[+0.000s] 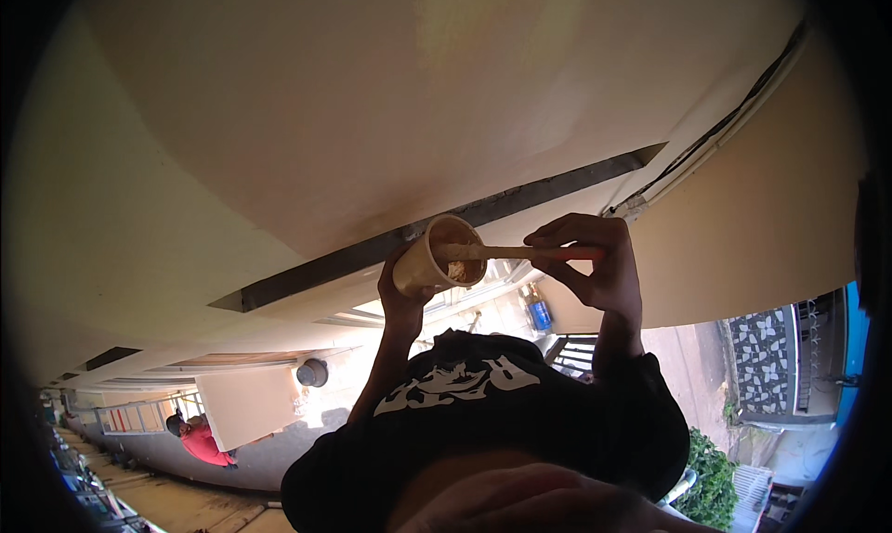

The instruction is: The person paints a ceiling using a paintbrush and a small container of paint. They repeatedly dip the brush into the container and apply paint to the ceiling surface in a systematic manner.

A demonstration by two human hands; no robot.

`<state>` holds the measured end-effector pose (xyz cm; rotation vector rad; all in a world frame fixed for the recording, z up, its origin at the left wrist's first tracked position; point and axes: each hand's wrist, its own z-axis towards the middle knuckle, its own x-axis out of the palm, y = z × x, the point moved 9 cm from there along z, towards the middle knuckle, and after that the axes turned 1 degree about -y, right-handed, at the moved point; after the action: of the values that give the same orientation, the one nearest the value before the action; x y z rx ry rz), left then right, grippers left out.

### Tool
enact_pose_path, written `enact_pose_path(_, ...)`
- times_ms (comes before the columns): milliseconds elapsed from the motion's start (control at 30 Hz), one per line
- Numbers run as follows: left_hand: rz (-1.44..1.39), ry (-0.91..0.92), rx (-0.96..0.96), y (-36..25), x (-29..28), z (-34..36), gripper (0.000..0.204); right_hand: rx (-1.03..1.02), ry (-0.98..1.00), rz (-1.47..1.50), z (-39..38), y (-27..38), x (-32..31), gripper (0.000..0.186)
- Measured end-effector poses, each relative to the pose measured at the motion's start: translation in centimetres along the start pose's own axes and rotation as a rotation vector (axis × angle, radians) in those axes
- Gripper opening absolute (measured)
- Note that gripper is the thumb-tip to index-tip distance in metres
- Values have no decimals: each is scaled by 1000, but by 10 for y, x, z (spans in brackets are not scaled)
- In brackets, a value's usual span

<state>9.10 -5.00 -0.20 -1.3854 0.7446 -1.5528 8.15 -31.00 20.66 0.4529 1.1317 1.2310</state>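
My left hand (401,296) is wrapped round a pale plastic tub (420,268), tilted so that its open mouth faces right. Cream-coloured paint coats the inside of the tub. In my right hand (599,259) is a slim paintbrush (509,252) with a red-orange handle end, pinched between thumb and fingers. Its paint-smeared head reaches into the tub's mouth; the bristles are partly hidden there. Both hands are raised in front of a cream wall (372,96), close to a long dark recessed strip (334,273) in it.
Cables (715,143) run along the wall's edge at the upper right. Far below on the left, a person in a red shirt (204,443) is beside a pale board (246,405) and a ladder (139,417). A dark bucket (312,373) and a blue container (539,312) stand lower down.
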Motion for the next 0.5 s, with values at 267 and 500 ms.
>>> enact_pose_path(267, 252, 17, 14, -20, 23, 8, 86, 23, 464, -391, -9, 8, 0, 27)
enact_pose_path(500, -37, 158, 60, -74, 101, 26, 82, -187, 225, -431, 11, 72, -42, 30)
